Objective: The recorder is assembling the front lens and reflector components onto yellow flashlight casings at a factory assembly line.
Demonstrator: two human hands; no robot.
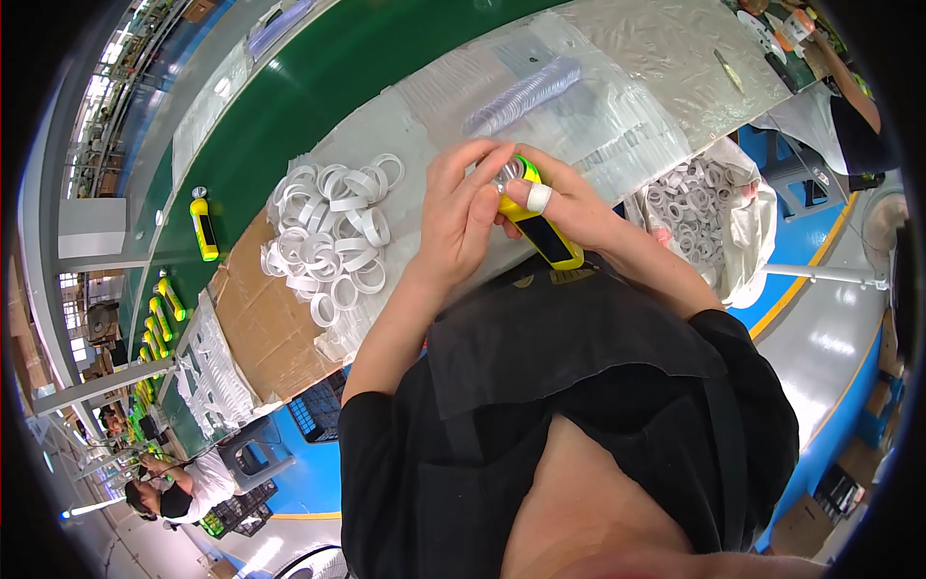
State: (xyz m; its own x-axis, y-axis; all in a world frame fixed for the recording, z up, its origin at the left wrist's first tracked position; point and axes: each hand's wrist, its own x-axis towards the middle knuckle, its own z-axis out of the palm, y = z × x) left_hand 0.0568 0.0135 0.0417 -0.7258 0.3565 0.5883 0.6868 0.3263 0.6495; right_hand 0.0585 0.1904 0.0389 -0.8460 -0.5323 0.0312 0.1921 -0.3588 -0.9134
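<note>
In the lower left of the frame, a co-worker (204, 482) in a white and black top is near a grey stool (258, 463) and dark crates (253, 506) on the blue floor (313, 482). At the upper right, a slim pointed tool (729, 70) lies near an orange-and-white bottle (796, 29). A fan (880, 227) stands by the right edge, above a brown box (803, 531) at the lower right

Workshop — blue floor (313, 473) edged by a yellow line (818, 254), with a long green worktop (338, 87).
A lit tube (96, 505) glows at lower left — the bright panes (72, 314) above may be windows.
</note>
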